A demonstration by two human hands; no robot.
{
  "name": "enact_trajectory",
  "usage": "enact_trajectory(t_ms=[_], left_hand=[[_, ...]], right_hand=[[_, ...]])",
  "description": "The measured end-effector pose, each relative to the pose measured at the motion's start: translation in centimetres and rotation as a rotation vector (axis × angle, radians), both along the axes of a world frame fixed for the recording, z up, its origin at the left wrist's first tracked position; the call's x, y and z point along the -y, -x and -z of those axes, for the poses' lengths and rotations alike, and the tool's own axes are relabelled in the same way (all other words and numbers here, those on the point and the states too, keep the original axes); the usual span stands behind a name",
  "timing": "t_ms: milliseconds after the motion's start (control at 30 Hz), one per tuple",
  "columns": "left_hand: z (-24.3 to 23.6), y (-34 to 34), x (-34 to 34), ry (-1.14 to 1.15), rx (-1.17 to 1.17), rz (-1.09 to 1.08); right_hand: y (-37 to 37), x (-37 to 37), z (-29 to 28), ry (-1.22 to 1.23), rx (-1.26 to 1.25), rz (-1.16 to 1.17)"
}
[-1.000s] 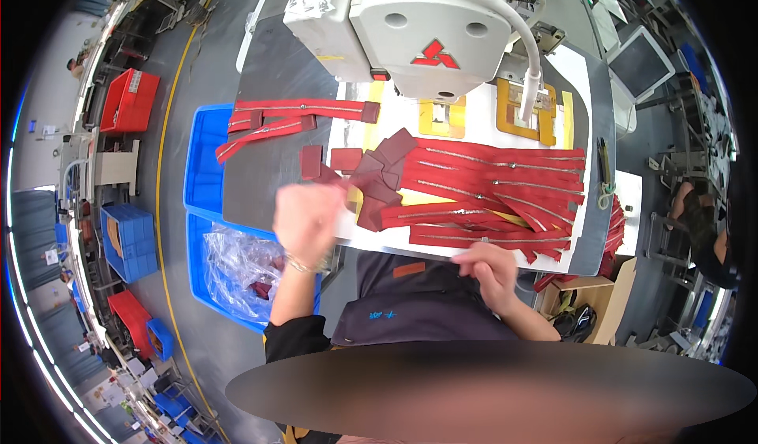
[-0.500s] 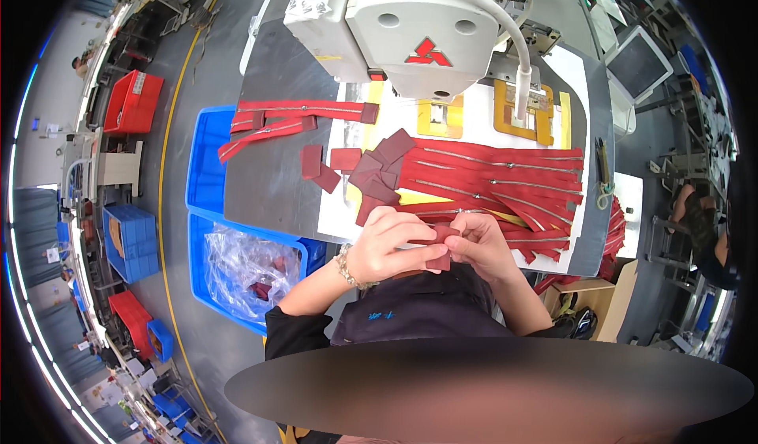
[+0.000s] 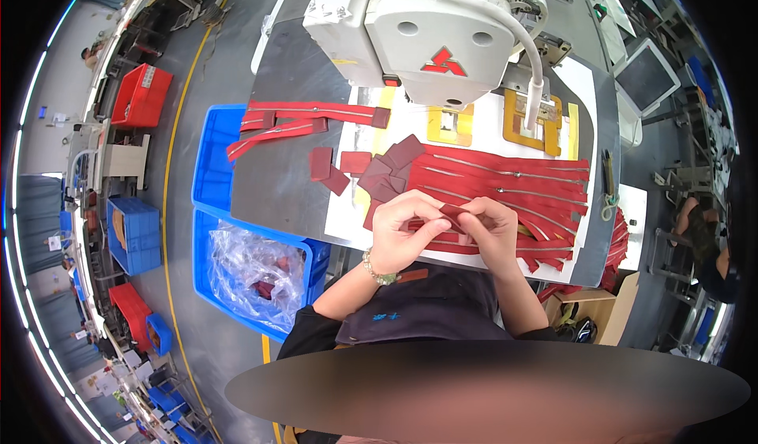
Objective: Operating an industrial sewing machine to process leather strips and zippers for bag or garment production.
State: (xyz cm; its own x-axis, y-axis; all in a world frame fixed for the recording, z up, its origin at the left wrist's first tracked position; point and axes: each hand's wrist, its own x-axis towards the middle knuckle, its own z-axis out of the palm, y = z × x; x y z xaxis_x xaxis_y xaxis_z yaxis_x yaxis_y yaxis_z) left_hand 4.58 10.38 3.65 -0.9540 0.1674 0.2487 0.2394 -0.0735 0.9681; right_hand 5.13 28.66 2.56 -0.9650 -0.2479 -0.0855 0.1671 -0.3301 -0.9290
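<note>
My left hand (image 3: pixel 403 235) and my right hand (image 3: pixel 493 235) meet at the near side of the worktable, pinching a small maroon fabric piece (image 3: pixel 453 213) between their fingertips. Just beyond them lies a pile of maroon square pieces (image 3: pixel 392 164), with loose squares (image 3: pixel 322 162) to its left. Red zippers with metal teeth (image 3: pixel 505 176) are spread in rows on the right, partly behind my hands. More red zippers (image 3: pixel 339 111), some with maroon end tabs, lie at the upper left.
A white sewing machine (image 3: pixel 438 41) with yellow clamp frames (image 3: pixel 509 140) stands over the table (image 3: pixel 276 199). Blue tubs (image 3: pixel 201 270), one holding plastic bags, sit at the left. A cardboard box (image 3: pixel 620 314) and scissors (image 3: pixel 606 195) are at the right, where another person (image 3: pixel 699 239) is seen farther off.
My left hand has moved right and my right hand has risen to meet it; both now hold the maroon piece, slightly higher than half a second ago.
</note>
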Motion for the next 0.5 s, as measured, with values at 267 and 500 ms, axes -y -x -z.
enact_trajectory(t_ms=[267, 500], left_hand=[[1.3, 1.0, -0.9, -0.246, 0.073, -0.09], [2.0, 1.6, -1.4, -0.185, 0.09, -0.116]], right_hand=[[1.0, 0.8, 0.4, 0.137, 0.01, 0.012], [0.9, 0.9, 0.3, 0.125, 0.06, 0.101]])
